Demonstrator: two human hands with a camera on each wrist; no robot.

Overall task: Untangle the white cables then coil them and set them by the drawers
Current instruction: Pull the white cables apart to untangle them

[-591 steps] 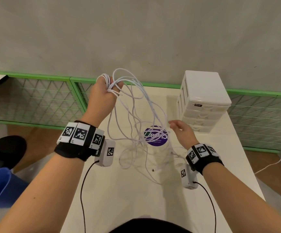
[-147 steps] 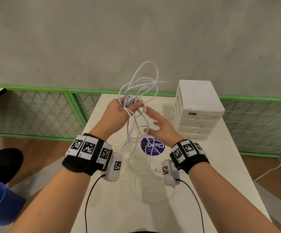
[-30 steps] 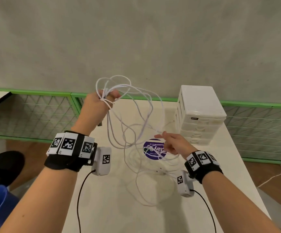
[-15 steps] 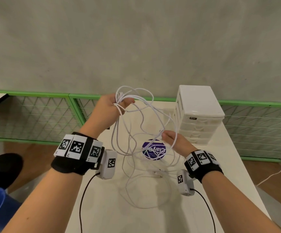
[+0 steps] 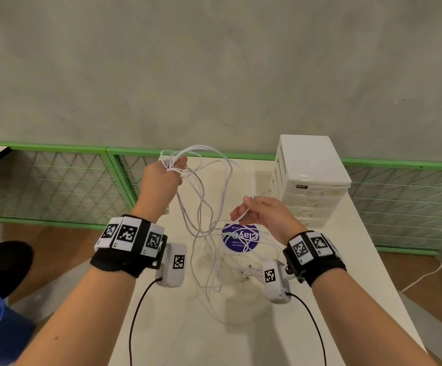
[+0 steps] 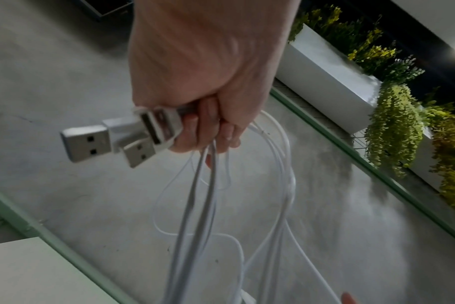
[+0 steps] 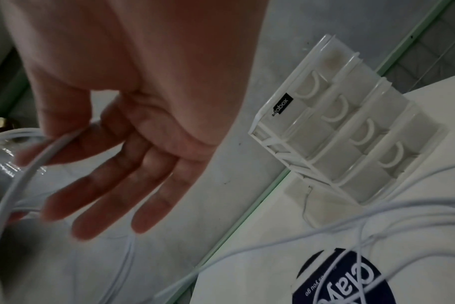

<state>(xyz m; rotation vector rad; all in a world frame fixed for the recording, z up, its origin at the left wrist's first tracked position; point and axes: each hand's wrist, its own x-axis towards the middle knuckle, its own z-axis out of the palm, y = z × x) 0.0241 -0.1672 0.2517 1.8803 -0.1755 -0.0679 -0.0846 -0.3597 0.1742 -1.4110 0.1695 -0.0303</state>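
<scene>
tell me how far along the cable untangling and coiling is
Done: the USB plugs are gathered in the left hand. In hand: the right hand pinches one strand of the white cables, which hang in crossed loops down to the table. Left: finish untangling, coil, and set them by the drawers; no coil lies there yet.

The right hand [image 7: 133, 115] pinches one white cable [image 7: 26, 170] between thumb and forefinger, the other fingers [image 7: 153, 197] hanging straight and loose. Beyond it a white set of drawers [image 7: 351, 131] stands on the desk [image 7: 247, 273], with more cable strands lying across a round dark sticker [image 7: 346, 281].
</scene>
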